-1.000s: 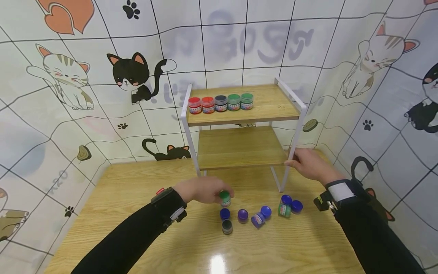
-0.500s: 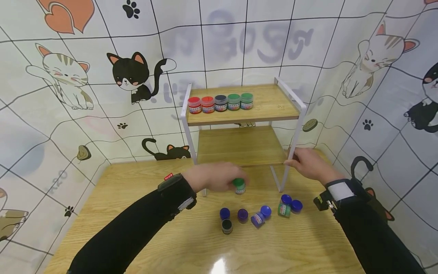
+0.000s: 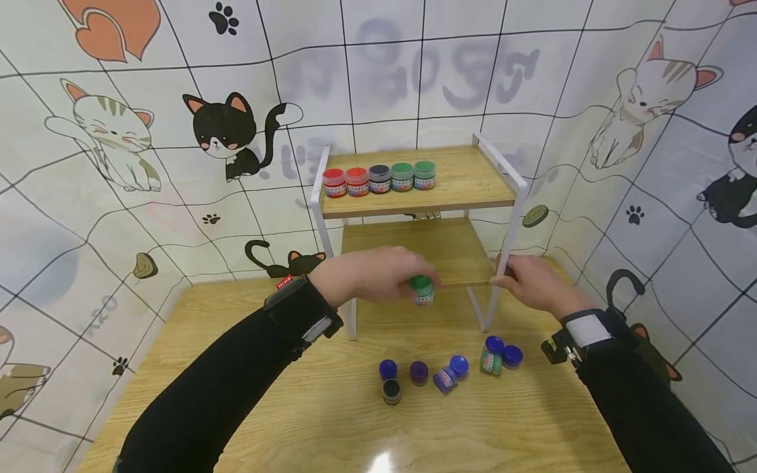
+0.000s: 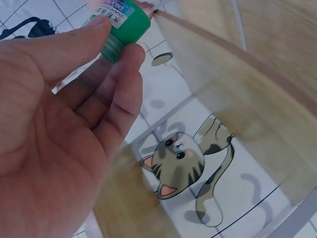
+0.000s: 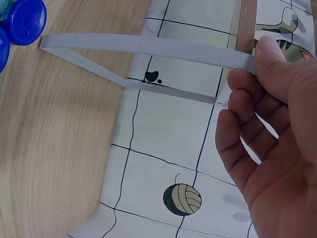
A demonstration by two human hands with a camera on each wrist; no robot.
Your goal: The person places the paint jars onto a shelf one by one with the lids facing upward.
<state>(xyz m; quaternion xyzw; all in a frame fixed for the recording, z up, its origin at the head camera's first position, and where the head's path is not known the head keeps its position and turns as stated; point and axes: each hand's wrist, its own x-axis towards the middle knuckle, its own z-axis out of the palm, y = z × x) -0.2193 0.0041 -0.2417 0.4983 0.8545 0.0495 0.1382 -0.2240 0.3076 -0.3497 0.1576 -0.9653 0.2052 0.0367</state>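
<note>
Head: left hand (image 3: pixel 384 272) holds a green-lidded paint jar (image 3: pixel 422 290) before the lower shelf (image 3: pixel 408 238) of a two-tier rack (image 3: pixel 511 223); gap to its edge unclear. Five jars (image 3: pixel 380 179) line the upper shelf (image 3: pixel 467 180). Step, I judge: shelving. Next calls for clearing the edge, setting down upright.

Left wrist: thumb and fingertips (image 4: pixel 132 55) pinch the jar.

Right wrist: right hand (image 5: pixel 292 144) grips the pale frame (image 5: pixel 148 44), probably steadying.
</note>
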